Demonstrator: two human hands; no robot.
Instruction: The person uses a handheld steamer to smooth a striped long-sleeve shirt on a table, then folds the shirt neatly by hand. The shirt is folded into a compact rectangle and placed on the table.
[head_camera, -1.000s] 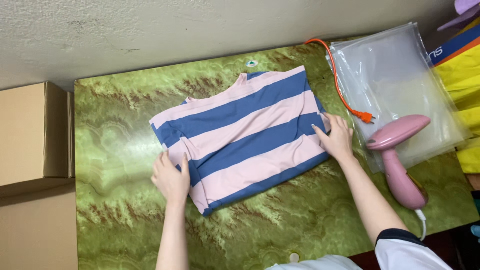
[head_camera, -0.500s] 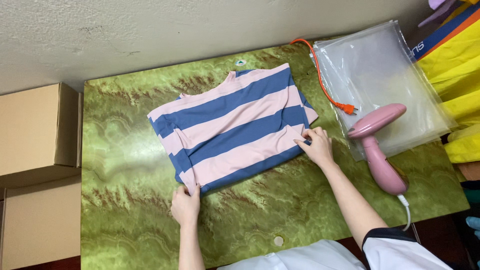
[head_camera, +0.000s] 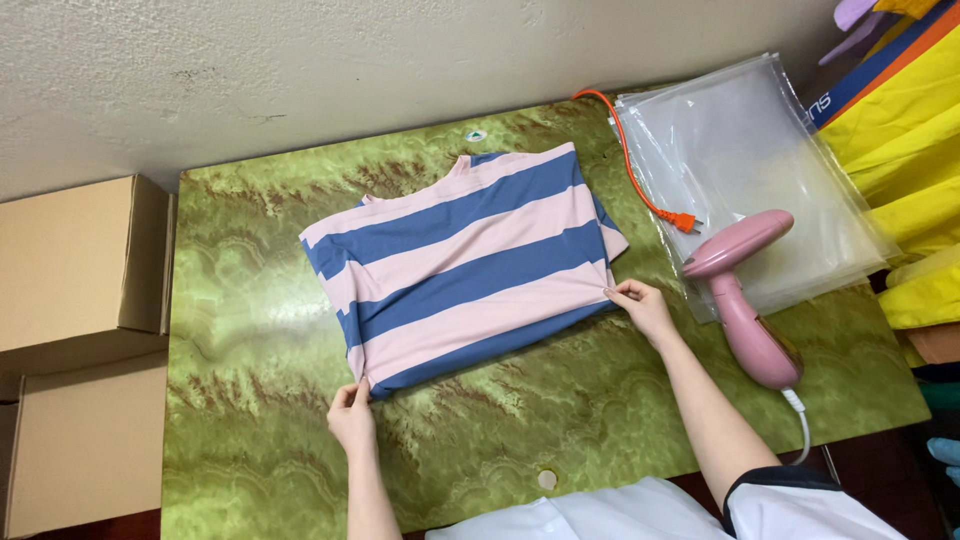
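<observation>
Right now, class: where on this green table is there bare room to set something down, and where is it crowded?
Bare: the table left of the shirt, and the near strip between left hand and right hand. Crowded: the right end, with steamer, bags and orange cord.

Green marbled table (head_camera: 250, 330) against rough white wall (head_camera: 300, 70); cardboard boxes (head_camera: 75, 265) alongside.

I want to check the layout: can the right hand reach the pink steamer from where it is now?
Probably yes. The right hand pinches the striped shirt's corner, and the pink steamer lies just beside it on the green table, with nothing between them.
</observation>
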